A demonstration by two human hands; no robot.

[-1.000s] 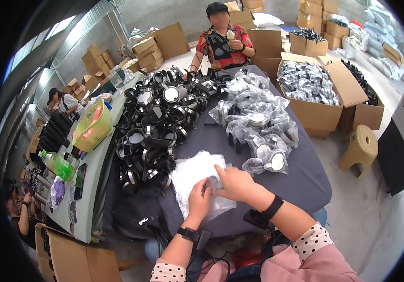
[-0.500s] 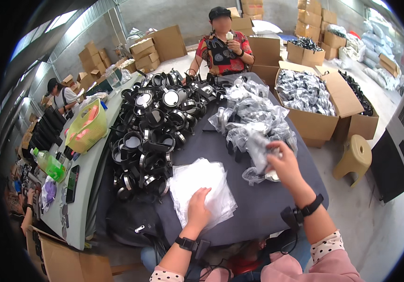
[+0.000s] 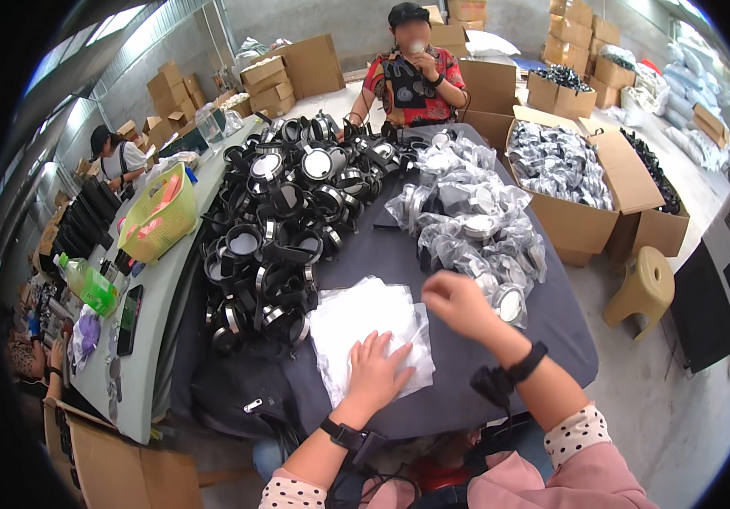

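Note:
A stack of clear plastic bags (image 3: pixel 356 310) lies on the dark table in front of me. My left hand (image 3: pixel 376 369) rests on its lower part with the fingers spread. Above the table, just right of the stack, hangs my right hand (image 3: pixel 456 305), its fingers curled in and no object visible in them. Beyond it is a heap of bagged pieces (image 3: pixel 479 225), each wrapped in clear plastic. To the left spreads a large pile of unwrapped black pieces (image 3: pixel 284 204) with round, silver-rimmed discs.
A black bag (image 3: pixel 242 394) sits at the table's near left corner. Left of it, a side table (image 3: pixel 157 314) bears a yellow-green basket (image 3: pixel 159 222) and a green bottle (image 3: pixel 93 288). At right are an open carton (image 3: pixel 568 225) and a stool (image 3: pixel 640 288). Across the table sits a person (image 3: pixel 416 85).
My right hand has let go of a bagged piece at the heap and come back left toward the bags. My left hand's fingers have spread on the stack.

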